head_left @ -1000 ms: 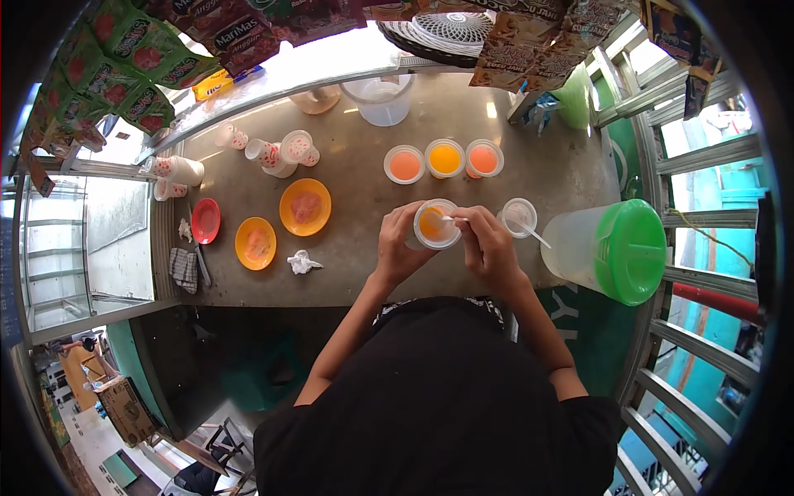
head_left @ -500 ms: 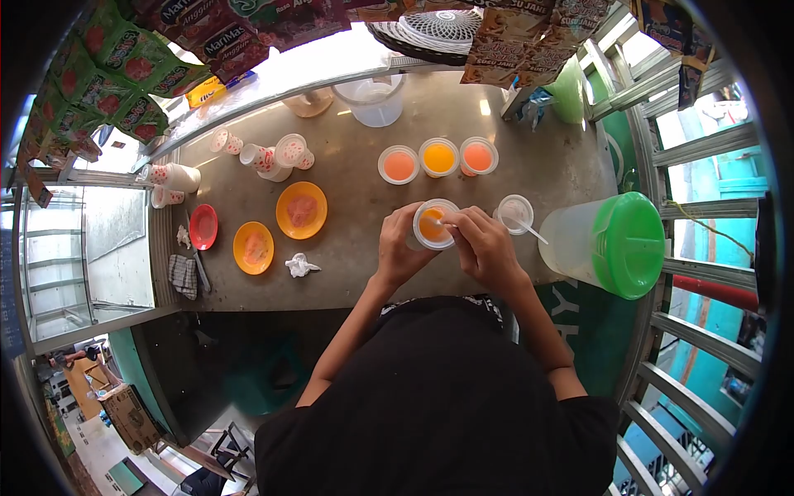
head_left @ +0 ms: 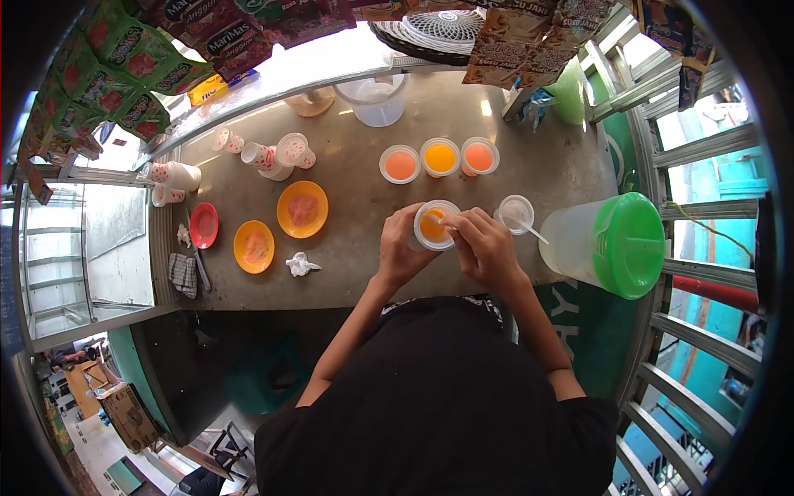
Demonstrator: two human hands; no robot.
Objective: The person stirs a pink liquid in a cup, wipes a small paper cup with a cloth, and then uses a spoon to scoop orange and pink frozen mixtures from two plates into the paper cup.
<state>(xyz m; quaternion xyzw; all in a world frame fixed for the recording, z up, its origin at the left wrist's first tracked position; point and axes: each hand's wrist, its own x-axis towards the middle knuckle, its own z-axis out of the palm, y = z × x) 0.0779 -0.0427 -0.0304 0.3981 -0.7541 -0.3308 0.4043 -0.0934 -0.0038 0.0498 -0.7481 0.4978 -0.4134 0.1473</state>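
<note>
My left hand is wrapped round the side of a clear plastic cup of orange liquid, near the table's front edge. The fingers of my right hand pinch a small utensil that dips into this cup; most of it is hidden by the fingers. Just right of my right hand stands a cup with whitish contents, a white spoon leaning out of it. Beyond my hands, three filled cups stand in a row: a pink-orange one, a yellow-orange one and another pink-orange one.
A large container with a green lid lies at the right. To the left are orange plates, a red dish, crumpled tissue and stacked cups. A clear tub stands at the back; sachets hang overhead.
</note>
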